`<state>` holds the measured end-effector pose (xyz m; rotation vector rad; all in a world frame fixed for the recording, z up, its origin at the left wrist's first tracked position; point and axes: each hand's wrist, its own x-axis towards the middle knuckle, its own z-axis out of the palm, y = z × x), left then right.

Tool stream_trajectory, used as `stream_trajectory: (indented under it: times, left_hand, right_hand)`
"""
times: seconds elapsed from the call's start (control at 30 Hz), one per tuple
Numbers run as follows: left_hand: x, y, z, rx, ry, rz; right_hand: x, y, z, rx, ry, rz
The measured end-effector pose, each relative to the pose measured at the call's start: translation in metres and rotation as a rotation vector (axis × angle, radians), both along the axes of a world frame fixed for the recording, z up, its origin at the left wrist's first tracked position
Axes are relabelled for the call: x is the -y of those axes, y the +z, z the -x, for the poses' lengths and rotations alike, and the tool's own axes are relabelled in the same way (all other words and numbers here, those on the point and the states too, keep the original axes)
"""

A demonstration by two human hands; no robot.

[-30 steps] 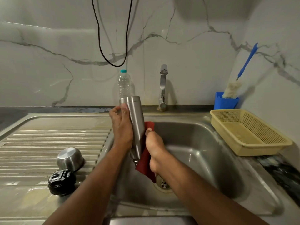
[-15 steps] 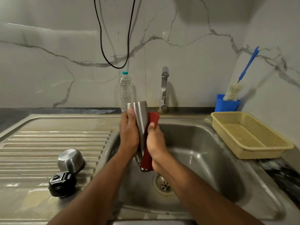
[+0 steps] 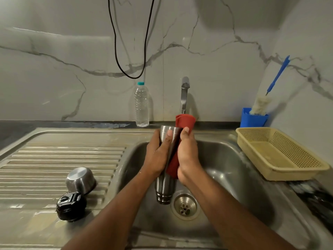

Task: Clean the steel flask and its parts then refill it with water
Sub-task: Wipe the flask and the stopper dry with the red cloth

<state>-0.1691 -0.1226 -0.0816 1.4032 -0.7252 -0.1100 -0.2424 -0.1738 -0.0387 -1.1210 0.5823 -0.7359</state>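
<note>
Compared with the frames a moment earlier, the red cloth (image 3: 180, 147) now reaches higher along the steel flask (image 3: 164, 188) — its folded top edge stands above the flask's upper end, just in front of the tap (image 3: 184, 98), where before it covered only the lower and middle body. The right hand (image 3: 188, 156) is closed around the cloth and presses it against the flask's right side; the left hand (image 3: 158, 156) is closed on the flask's left side, thumb across the metal. The flask is held inverted over the sink (image 3: 234, 168), its threaded neck pointing down near the drain (image 3: 185, 206), and more of that neck end is now exposed below the hands than before. This indicates a wiping stroke travelling from the neck toward the base, so the outer wall appears largely covered by the cloth pass. No water is seen running from the tap. The steel cup (image 3: 80, 180) sits upside down on the drainboard (image 3: 54, 156), with the black stopper (image 3: 71, 206) just in front of it — both untouched, well apart from the hands. Judged from this layout, the exterior step is in progress; the parts, any rinse and the refill appear to remain. The plastic water bottle (image 3: 141, 105) stands capped at the wall.
</note>
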Motion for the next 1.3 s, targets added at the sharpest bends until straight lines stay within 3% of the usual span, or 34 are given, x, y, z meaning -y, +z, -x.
stream_trajectory:
  times: [0.1,0.17,0.23,0.3,0.43,0.5,0.67,0.8,1.0,1.13,1.3]
  left_hand:
    - [-0.002,0.008,0.000,-0.044,0.168,0.141]
    - [-0.007,0.018,-0.006,-0.142,0.300,0.251]
    - [-0.014,0.026,-0.014,-0.226,0.370,0.338]
    - [-0.018,0.028,-0.016,-0.259,0.389,0.303]
    - [-0.013,0.014,-0.005,-0.060,0.266,-0.005]
    - [-0.008,0.005,-0.003,0.032,0.191,-0.057]
    - [0.000,0.000,-0.002,0.098,0.012,-0.023]
    - [-0.002,0.004,-0.004,0.011,0.125,0.095]
    - [-0.016,0.031,-0.017,-0.262,0.414,0.272]
    - [-0.011,0.019,-0.006,-0.219,0.267,0.091]
    - [0.000,0.006,0.005,-0.086,0.029,-0.003]
  right_hand:
    - [-0.011,-0.013,-0.006,-0.042,0.086,0.171]
    - [-0.017,-0.026,-0.011,-0.184,0.152,0.231]
    - [-0.019,-0.036,-0.015,-0.340,0.202,0.184]
    - [-0.018,-0.039,-0.016,-0.382,0.223,0.033]
    - [-0.012,-0.028,-0.013,-0.259,0.162,-0.201]
    - [-0.004,-0.015,-0.008,-0.131,0.095,-0.232]
    - [0.003,-0.007,-0.006,0.012,-0.033,-0.011]
    - [-0.010,-0.015,-0.011,0.007,0.070,0.114]
    - [-0.030,-0.039,-0.012,-0.255,0.190,0.210]
    - [-0.023,-0.028,-0.009,-0.173,0.182,0.047]
    - [-0.002,-0.007,-0.004,-0.021,0.069,0.087]
